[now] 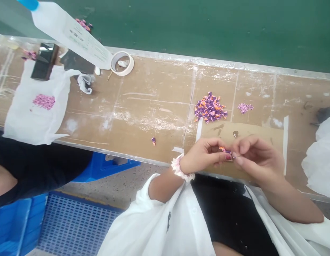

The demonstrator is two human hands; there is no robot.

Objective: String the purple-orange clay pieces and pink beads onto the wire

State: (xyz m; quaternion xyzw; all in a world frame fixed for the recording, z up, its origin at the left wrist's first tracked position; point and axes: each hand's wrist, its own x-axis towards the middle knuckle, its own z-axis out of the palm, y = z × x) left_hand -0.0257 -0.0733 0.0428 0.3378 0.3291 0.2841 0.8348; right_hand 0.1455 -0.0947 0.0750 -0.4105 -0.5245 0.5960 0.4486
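My left hand (204, 154) and my right hand (257, 156) meet over the near edge of the brown worktable (154, 106). Between their pinched fingertips is a small purple and orange piece (225, 151); both hands are closed on it. A scrunchie (180, 169) sits on my left wrist. Just beyond my hands lies a pile of the same purple and orange pieces (210, 108). A smaller heap of pale pink bits (245, 107) lies to its right. One loose piece (153, 141) rests on the table to the left.
A cardboard sheet (260, 133) is taped under my hands. A tape roll (122, 63) and a white bottle (69, 33) are at the far left. Another person sits at left by a white bag (26, 117) holding pink bits (43, 101). Blue crates (74, 224) stand below.
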